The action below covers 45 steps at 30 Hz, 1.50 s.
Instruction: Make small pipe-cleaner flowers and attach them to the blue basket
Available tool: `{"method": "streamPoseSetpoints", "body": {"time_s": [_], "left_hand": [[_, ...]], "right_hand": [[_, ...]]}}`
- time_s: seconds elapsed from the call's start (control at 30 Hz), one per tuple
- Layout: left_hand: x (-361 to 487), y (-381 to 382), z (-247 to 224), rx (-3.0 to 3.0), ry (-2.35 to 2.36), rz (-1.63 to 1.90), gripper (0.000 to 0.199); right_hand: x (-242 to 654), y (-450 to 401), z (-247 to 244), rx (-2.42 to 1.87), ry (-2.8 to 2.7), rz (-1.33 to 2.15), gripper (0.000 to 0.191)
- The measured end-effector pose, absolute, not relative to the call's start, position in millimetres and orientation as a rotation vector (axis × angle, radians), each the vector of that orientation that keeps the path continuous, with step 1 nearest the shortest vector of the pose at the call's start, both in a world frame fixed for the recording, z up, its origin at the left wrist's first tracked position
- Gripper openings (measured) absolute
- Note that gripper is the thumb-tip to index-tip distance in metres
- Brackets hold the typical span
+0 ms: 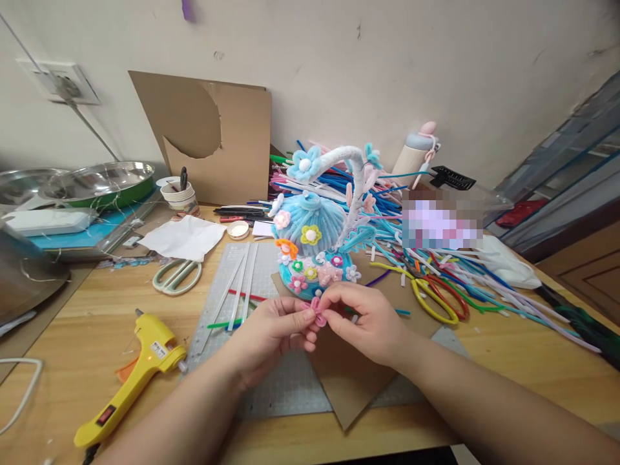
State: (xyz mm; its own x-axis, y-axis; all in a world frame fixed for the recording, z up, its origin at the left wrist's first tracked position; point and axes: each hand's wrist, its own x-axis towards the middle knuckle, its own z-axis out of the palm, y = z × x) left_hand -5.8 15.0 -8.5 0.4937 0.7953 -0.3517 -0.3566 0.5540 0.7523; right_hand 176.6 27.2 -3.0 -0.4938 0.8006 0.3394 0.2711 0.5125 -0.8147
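Note:
Between my two hands is a small pink pipe-cleaner flower (317, 311), its loops showing between the fingertips. My left hand (285, 323) pinches it from the left, thumb on top. From the right, my right hand (365, 320) pinches its edge between thumb and index finger. Just behind them stands a blue pipe-cleaner craft (317, 219) with a domed body, a white curved stem (356, 194) and several colourful flowers on it. A large blue flower (305, 163) tops the stem. Brown cardboard (349, 381) lies under my hands on a grey cutting mat (271, 387).
A yellow glue gun (150, 361) lies at the left, near green-handled scissors (178, 276) and a white cloth (186, 237). Clear glue sticks (249, 281) rest on the mat. To the right are yellow-and-red-handled pliers (436, 297) and many loose pipe cleaners (498, 290). Cut cardboard (245, 142) leans on the wall.

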Motion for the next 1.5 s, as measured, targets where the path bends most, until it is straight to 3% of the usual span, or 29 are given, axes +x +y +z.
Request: {"method": "streamPoseSetpoints", "body": {"time_s": [0.37,0.8,0.9,1.1,1.23,1.4,1.5], "left_hand": [[-9,18,-10,0.781,0.909,0.640,0.022],[-2,16,-17,0.658,0.870,0.817,0.024],[1,16,-19,0.749,0.888,0.924,0.025],[5,9,-13,1.122,1.049,1.058,0.016],[1,11,-13,1.225,1.093,0.976,0.014],[-5,18,-9,1.066,0.889,0.790,0.020],[-6,16,-5,1.059,0.813,0.672,0.018]], "right_hand": [[186,31,-2,-0.660,-2.387,0.749,0.019],[174,23,-14,-0.818,-2.176,0.652,0.013],[170,17,-11,-0.930,-2.023,0.803,0.014],[161,14,-8,-1.043,-1.528,1.429,0.010],[165,24,-8,-1.107,-1.379,1.715,0.008],[177,37,0,-0.961,-1.464,1.761,0.028],[179,37,3,-0.880,-1.549,1.762,0.023]]}}
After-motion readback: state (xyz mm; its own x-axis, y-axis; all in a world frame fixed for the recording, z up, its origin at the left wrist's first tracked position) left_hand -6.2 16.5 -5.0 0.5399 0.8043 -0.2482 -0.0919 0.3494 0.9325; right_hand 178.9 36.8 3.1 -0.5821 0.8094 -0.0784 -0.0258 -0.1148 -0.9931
